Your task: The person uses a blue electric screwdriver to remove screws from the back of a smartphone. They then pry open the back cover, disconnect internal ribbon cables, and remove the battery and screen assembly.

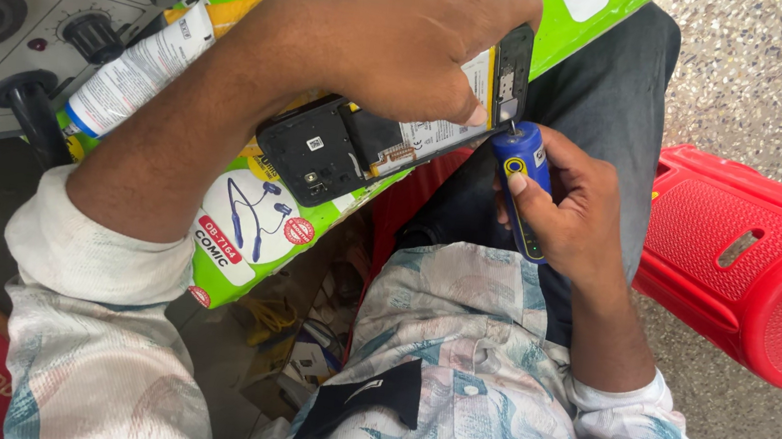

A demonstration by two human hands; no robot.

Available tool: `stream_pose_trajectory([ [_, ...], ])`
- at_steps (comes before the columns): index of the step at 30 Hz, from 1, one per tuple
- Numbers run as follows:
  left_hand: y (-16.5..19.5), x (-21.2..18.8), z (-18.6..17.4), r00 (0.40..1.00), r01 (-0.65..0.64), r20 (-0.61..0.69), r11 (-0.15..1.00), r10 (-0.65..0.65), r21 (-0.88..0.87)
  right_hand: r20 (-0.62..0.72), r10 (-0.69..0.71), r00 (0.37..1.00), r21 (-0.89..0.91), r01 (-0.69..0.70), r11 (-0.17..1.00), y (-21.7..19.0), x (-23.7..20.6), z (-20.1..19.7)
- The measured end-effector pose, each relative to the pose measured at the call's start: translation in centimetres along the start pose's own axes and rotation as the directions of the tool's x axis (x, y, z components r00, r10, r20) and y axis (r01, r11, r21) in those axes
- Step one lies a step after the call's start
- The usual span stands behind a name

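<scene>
My left hand (pixel 394 44) is pinning the opened phone (pixel 393 129) (back cover off) at centre frame to steady it, fingers clamped on its edge, while my right hand (pixel 569 208), fingers wrapped tight, is pressing the blue screwdriver (pixel 523 172) against its lower corner.

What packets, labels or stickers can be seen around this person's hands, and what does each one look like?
Green poster: under the opened phone, bright green with white and yellow patches and an earphone picture.
White tube: lying at left beside the grey control box, cylinder with blue end.
Small white sticker: on the opened phone, square.
</scene>
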State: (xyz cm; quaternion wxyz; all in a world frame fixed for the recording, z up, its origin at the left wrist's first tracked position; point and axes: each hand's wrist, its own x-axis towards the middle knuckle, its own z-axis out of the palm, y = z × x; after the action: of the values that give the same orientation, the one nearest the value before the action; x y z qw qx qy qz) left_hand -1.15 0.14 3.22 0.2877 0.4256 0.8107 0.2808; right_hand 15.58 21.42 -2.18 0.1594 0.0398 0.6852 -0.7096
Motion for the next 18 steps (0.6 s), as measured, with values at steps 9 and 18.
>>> stream_pose_trajectory([
  [9, -0.56, 0.08, 0.40, 1.000, -0.002, -0.011, 1.000, 0.002, 0.021, -0.031, -0.013, 0.999, -0.069, 0.010, 0.998, -0.23, -0.28, 0.03],
  [18, -0.39, 0.08, 0.10, 0.999, -0.019, 0.044, 1.000, 0.018, 0.014, -0.107, 0.015, 0.994, -0.198, -0.036, 0.980, -0.43, 0.28, -0.27],
])
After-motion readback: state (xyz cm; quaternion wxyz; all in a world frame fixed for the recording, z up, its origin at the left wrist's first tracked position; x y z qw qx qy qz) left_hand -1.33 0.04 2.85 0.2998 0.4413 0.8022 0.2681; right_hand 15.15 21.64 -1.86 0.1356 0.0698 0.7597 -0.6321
